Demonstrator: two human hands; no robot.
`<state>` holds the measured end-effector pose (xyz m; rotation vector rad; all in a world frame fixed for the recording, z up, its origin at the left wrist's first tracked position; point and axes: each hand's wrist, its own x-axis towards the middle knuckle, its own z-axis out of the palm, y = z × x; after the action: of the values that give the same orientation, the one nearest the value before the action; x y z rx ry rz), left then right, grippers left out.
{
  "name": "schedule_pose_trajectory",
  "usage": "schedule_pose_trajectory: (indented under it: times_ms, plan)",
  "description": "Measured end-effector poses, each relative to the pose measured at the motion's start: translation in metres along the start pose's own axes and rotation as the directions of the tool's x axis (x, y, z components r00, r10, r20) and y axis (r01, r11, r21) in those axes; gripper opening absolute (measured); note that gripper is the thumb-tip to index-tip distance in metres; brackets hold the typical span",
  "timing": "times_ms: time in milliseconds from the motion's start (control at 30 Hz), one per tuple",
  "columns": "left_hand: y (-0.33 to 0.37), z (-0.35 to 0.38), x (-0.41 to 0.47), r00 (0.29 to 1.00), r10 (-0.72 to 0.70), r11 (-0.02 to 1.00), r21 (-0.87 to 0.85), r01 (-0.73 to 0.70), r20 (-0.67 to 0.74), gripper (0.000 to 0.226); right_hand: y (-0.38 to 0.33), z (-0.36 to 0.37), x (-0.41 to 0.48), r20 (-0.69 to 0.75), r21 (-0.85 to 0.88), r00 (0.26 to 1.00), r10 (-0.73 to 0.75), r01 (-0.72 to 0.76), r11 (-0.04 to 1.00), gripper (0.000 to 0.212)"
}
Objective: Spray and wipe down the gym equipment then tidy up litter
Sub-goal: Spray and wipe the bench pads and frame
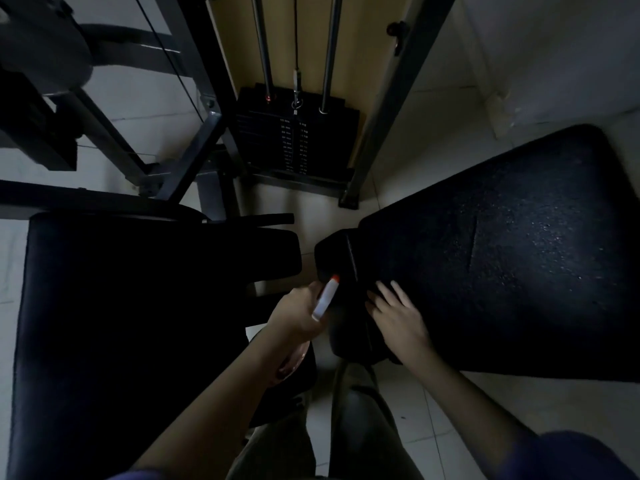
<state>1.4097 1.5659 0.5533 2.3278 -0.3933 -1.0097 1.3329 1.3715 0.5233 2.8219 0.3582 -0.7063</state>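
Left hand (298, 313) grips our spray bottle (327, 297); right hand (398, 315) lies flat, fingers straight, on the bench pad (502, 254). Droplets glisten there: sprayed, we judge, with wiping and litter left.

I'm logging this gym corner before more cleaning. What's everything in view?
spray bottle: one, white with orange tip, between the two pads
left pad: one, black, lower left
right pad: one, black and speckled, right
weight stack: one, black, top centre
guide rods: two, silver, rising from the weight stack
frame: one, grey metal, around the weight stack
floor: pale tiles, underneath
left hand: one, grips the spray bottle
right hand: one, fingers straight, resting on the right pad's near end
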Motion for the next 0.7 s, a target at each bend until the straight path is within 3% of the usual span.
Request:
schedule_pose_trajectory:
  times_ms: [100,167,233,400,567,700]
  plan:
    - [0.0,0.003,-0.009,0.996,0.078,0.996,-0.033,-0.079,-0.036,0.041,0.007,-0.004,-0.013,-0.099,0.059,0.994,0.056,-0.05,0.997,0.038]
    - [0.0,0.006,-0.018,0.994,0.082,0.995,-0.046,-0.086,-0.078,0.037,0.014,-0.008,-0.013,-0.192,0.095,0.962,0.193,-0.177,0.98,0.045]
    - [-0.005,0.01,-0.023,0.995,0.076,0.997,-0.027,-0.077,-0.063,0.044,0.009,-0.006,-0.013,-0.182,0.094,0.94,0.29,-0.277,0.956,0.058]
    - [-0.018,0.021,-0.038,0.998,0.057,0.994,0.09,-0.059,0.026,0.033,-0.028,0.027,-0.029,0.015,-0.024,0.996,0.084,-0.084,0.996,0.053]
    - [-0.023,0.026,-0.047,0.996,0.061,0.986,0.152,-0.069,0.058,0.038,-0.02,0.034,-0.068,-0.084,0.038,0.993,0.083,-0.08,0.996,0.053]
    - [-0.012,0.027,-0.052,0.989,0.139,0.983,0.114,-0.143,0.044,0.035,0.005,0.014,-0.076,-0.259,0.062,0.938,0.229,-0.221,0.973,0.052]
